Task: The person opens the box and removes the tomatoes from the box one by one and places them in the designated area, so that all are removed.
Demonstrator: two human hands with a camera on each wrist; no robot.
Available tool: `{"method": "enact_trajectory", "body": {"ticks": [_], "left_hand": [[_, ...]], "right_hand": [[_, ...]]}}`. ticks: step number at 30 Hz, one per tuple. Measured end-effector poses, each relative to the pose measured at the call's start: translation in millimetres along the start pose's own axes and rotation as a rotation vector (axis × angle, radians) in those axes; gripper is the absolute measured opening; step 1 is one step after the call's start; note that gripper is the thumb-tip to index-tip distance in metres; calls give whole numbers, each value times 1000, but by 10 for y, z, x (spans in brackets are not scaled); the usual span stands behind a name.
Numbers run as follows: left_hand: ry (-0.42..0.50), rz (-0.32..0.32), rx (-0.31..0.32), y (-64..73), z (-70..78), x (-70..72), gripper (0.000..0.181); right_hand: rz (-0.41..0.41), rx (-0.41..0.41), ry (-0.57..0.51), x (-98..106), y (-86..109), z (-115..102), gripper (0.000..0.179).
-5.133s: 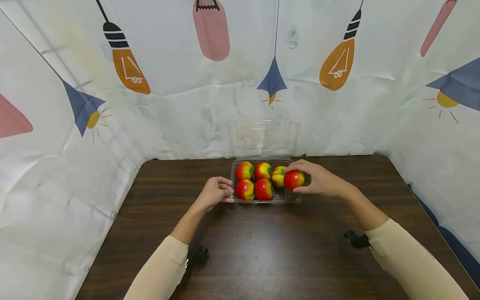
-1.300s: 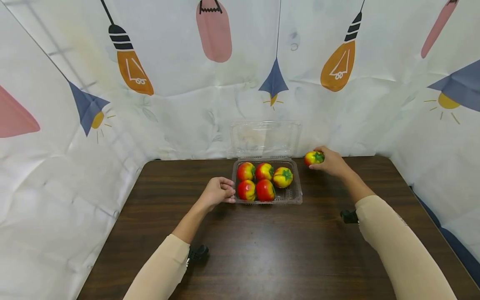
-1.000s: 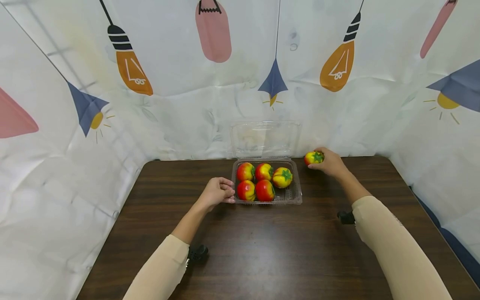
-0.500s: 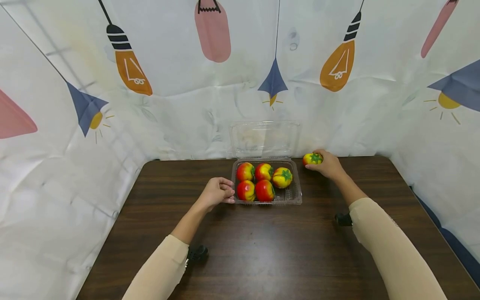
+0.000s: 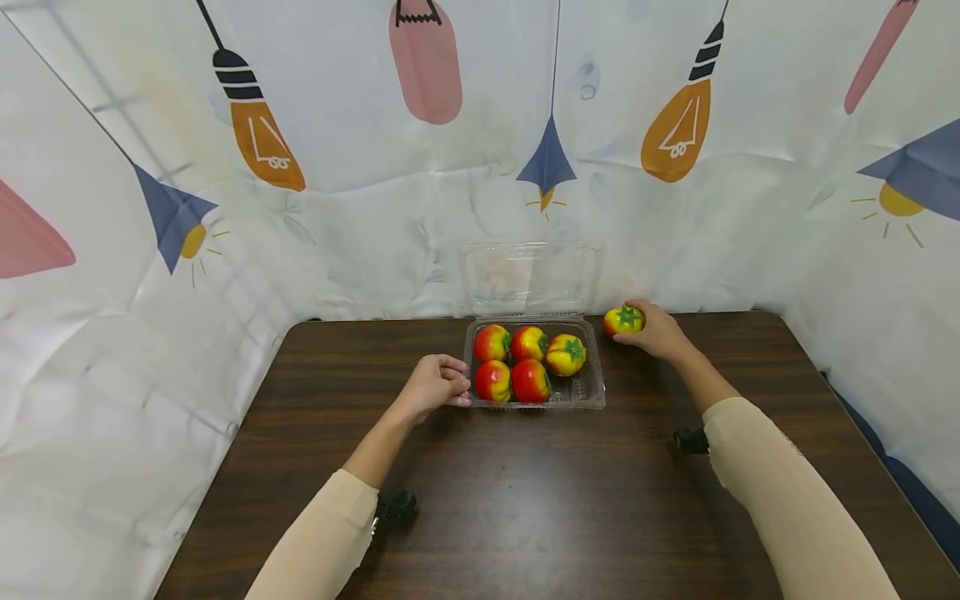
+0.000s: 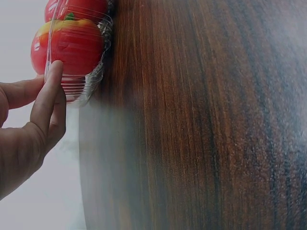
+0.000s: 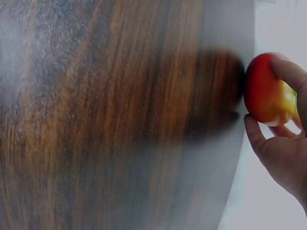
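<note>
A clear plastic clamshell container (image 5: 588,398) lies at the table's far side with its lid (image 5: 529,279) raised against the backdrop. Inside sit several shiny red-and-yellow fruits (image 5: 529,381) with green star-shaped tops; their exact kind is unclear. The front right spot in it holds no fruit. My left hand (image 5: 432,383) pinches the container's left rim between thumb and fingers, also seen close in the left wrist view. Right of the container, my right hand (image 5: 654,331) holds another such fruit (image 5: 622,320), thumb and fingers around it, at the table surface. Its red side shows in the right wrist view.
The dark wood table (image 5: 495,500) extends toward me. A white cloth backdrop (image 5: 360,242) with printed lamps and bulbs rises right behind the container and along both sides. Black wrist devices (image 5: 396,506) stick out near both sleeves.
Since the oldest frame, my right hand has taken the fruit out of the container's right end and carried it to the table beside it. It lately shifted slightly left. My left hand has stayed put.
</note>
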State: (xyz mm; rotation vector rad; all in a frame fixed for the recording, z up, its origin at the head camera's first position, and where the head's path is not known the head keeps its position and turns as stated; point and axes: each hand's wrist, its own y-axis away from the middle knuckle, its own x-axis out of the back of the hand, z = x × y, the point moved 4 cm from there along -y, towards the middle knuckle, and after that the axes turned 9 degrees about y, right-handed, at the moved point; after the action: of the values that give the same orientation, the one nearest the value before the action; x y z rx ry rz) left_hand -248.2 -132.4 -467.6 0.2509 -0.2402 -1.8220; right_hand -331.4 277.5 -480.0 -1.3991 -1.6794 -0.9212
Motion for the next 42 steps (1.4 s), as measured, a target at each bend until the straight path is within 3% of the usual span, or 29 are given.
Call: {"method": "enact_trajectory", "body": {"ticks": [15, 42], "left_hand": [[2, -12, -6, -17, -13, 23, 32], [13, -11, -8, -10, -1, 12, 32]], "right_hand": [[46, -73, -62, -83, -14, 23, 86], [18, -59, -51, -100, 27, 27, 88]]}}
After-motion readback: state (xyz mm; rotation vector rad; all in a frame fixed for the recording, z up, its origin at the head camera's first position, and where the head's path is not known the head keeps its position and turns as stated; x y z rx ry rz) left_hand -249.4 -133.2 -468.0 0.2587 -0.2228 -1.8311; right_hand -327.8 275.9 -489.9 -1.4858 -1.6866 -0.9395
